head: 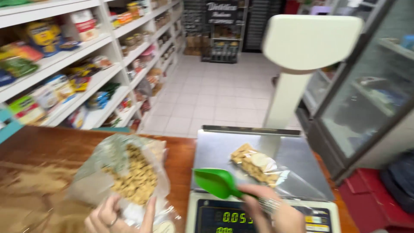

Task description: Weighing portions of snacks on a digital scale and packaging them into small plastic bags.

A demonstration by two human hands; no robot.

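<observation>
My left hand (115, 216) grips the lower edge of a large clear plastic bag (125, 172) filled with small tan biscuits, resting on the wooden counter (43, 151). My right hand (269, 209) holds the handle of a green plastic scoop (215, 181), whose empty bowl hovers over the front left of the steel scale platform (215, 151). A small clear bag with a few tan biscuits (256, 166) lies on the platform, just right of the scoop. The scale's lit display (235, 218) sits below my right hand.
The scale's white post and head (302, 56) rise behind the platform. White shelves (86, 64) with packaged goods line the left. A tiled aisle (215, 95) runs ahead. A glass-door fridge (366, 95) stands right, with a red crate (379, 198) below it.
</observation>
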